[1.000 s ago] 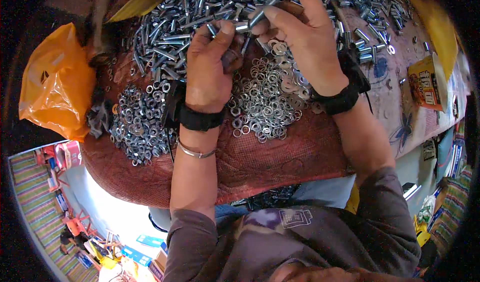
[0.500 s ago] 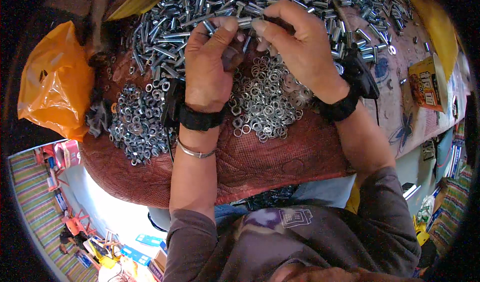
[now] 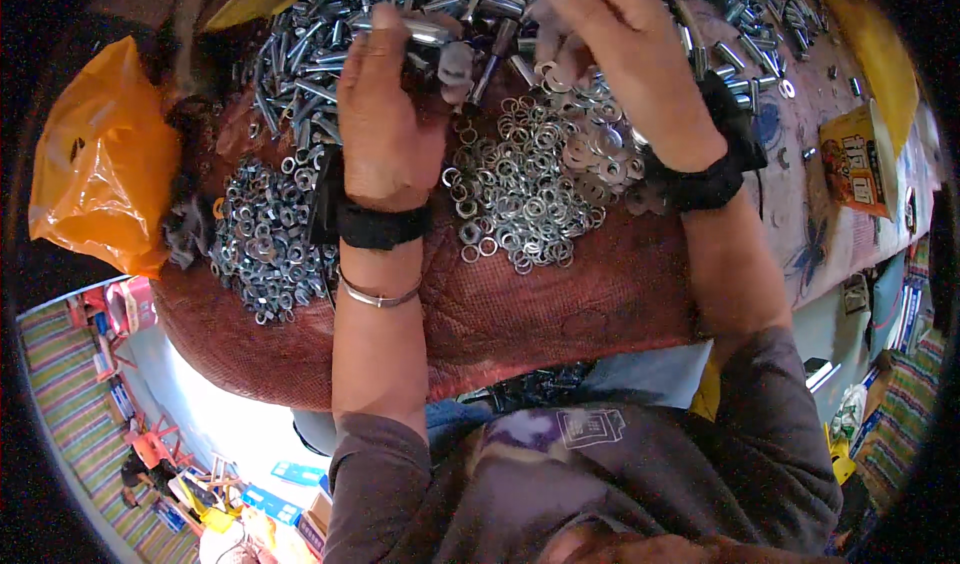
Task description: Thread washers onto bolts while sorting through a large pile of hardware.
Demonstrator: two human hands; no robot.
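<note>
1. The left hand (image 3: 385, 124) holds a silver bolt (image 3: 412, 30) across its fingertips at the far side of the pile, its grip clamped on the shaft, thumb pressed down beside it.
2. The right hand (image 3: 625, 69) hovers just right of that bolt, its fingers bunched together over the washers; I cannot tell whether they pinch anything.
3. Between and just near of the two hands lies a spread of flat washers (image 3: 520, 184), loose on a reddish-brown mesh sack (image 3: 540, 304) that covers the surface.
4. Far of the hands a heap of bolts (image 3: 330, 34) fills the sack from left to right, touching the fingers of both hands.
5. A second pile, of nuts (image 3: 265, 239), sits left of the left wrist, close to the sack's left edge.
6. An orange plastic bag (image 3: 100, 164) lies further left, off the sack.
7. Open room is the bare sack near the person's body; the right side carries scattered bolts and a yellow packet (image 3: 860, 159).
</note>
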